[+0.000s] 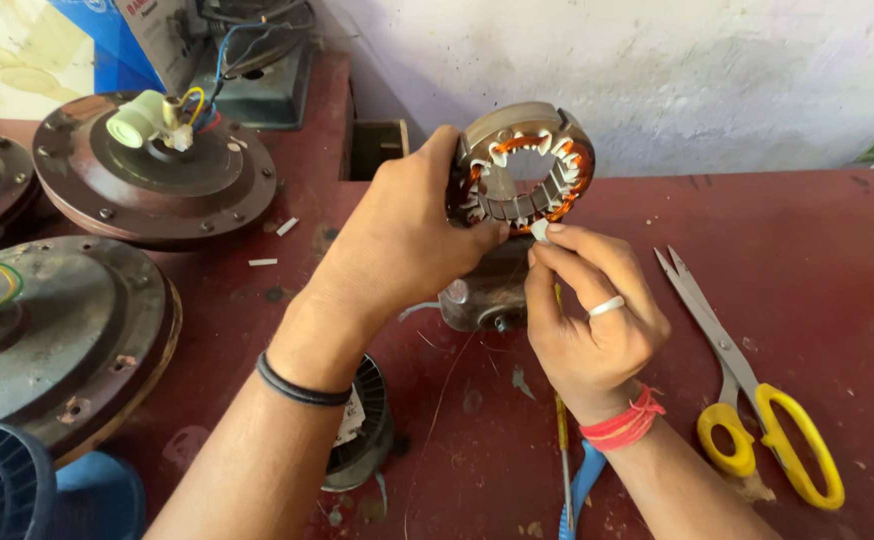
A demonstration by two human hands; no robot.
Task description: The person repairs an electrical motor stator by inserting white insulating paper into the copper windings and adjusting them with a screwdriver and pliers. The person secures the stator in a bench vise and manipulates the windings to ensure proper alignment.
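left hand [402, 235] grips the stator ring [523, 166]; right hand [587, 310] pinches a white slip [539, 229] against it.

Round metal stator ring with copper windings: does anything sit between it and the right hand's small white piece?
Nothing visible does. The left hand holds the round metal stator ring with copper windings upright, and the right hand pinches the small white piece right at its lower rim.

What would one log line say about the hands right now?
left hand: holds stator ring upright | right hand: pinches small white piece at ring's lower edge | scissors: on table, untouched
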